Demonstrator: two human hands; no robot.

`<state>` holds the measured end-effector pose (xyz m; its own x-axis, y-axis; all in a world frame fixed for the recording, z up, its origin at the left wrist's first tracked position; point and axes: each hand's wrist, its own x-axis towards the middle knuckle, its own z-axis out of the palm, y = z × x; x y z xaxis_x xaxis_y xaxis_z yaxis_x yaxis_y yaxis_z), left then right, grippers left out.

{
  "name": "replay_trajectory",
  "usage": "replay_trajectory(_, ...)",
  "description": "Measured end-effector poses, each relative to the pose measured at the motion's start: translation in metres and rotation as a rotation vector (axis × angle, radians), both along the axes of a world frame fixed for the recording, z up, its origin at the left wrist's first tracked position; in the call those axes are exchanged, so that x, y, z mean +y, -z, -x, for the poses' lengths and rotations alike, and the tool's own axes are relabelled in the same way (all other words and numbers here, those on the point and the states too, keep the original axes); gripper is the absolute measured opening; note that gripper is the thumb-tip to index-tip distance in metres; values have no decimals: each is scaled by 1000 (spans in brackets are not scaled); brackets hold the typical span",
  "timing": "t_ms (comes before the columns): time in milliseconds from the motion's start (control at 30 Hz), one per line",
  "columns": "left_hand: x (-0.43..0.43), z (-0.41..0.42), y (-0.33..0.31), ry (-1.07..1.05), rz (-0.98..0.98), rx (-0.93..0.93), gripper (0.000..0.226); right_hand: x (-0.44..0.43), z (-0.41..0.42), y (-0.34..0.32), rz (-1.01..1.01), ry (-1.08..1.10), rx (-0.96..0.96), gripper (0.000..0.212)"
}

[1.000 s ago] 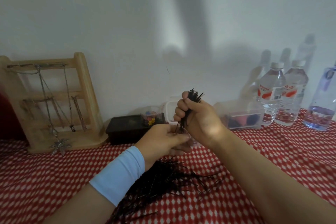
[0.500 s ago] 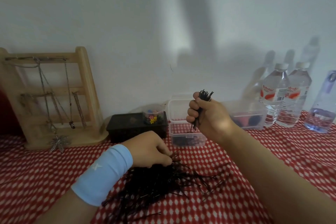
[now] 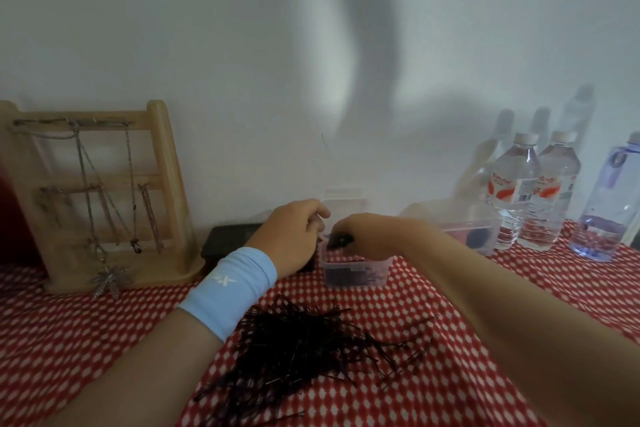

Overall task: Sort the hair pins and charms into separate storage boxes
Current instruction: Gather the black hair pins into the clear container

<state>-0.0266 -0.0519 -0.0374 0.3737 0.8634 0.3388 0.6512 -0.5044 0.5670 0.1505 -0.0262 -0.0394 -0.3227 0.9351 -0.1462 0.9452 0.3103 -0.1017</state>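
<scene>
right hand point(image 3: 367, 235) grips hair pins point(image 3: 341, 240) | wristband point(image 3: 228, 291): white X | bottle labels point(image 3: 509, 188): unreadable

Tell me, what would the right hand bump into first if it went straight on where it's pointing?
Most likely the clear box: the right hand grips a bunch of hair pins over its open top, pointing down into it. Depth is unclear, and the left hand sits very close beside.

Tablecloth point(image 3: 104, 340) is red with little white diamond dots. Hair pins point(image 3: 304, 347) are black, wristband point(image 3: 228, 291) is light blue with a white logo, rack point(image 3: 166, 191) is pale wood, bottle labels point(image 3: 509, 189) red and white.
</scene>
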Motion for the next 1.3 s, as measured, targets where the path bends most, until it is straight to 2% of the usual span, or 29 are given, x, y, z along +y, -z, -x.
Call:
replay_trajectory(133,3,-1,12,63,-46,101,32,-2,-15,-11,50,-31,72,51)
replay_trajectory(300,9,-6,20,82,-67,212,31,-9,-36,-16,72,49,408,48)
replay_trajectory(400,9,-13,22,120,-64,305,32,-14,-41,-11,-16,95,511,43)
replay_trajectory(467,9,-19,23,158,-84,463,37,-16,-42,-8,-93,112,462,39)
replay_trajectory(600,10,-28,31,231,-62,734,47,-23,-37,1,-109,63,150,36)
replay_trajectory(667,9,-29,29,200,-65,716,36,-26,-32,7,-50,50,22,41)
replay_trajectory(733,10,-28,29,180,-80,632,30,-29,-30,8,-11,48,-9,43)
replay_trajectory(800,9,-27,29,172,-98,600,33,-31,-31,7,7,65,88,43)
replay_trajectory(933,9,-25,32,182,-17,630,46,-39,-36,7,-22,99,220,50)
replay_trajectory(1033,3,-20,29,188,-18,513,50,-52,-38,-1,-210,96,354,43)
replay_trajectory(1100,-6,-14,26,174,-89,410,42,-68,-37,-12,-281,71,379,34)
replay_trajectory(1200,-24,-3,23,184,-187,307,21,-95,-35,-24,-66,75,329,25)
replay_trajectory(1267,-37,1,22,219,-121,332,25,-109,-33,-25,137,50,213,22)
replay_trajectory(1300,-44,1,22,235,-67,396,37,-114,-31,-23,227,32,108,32)
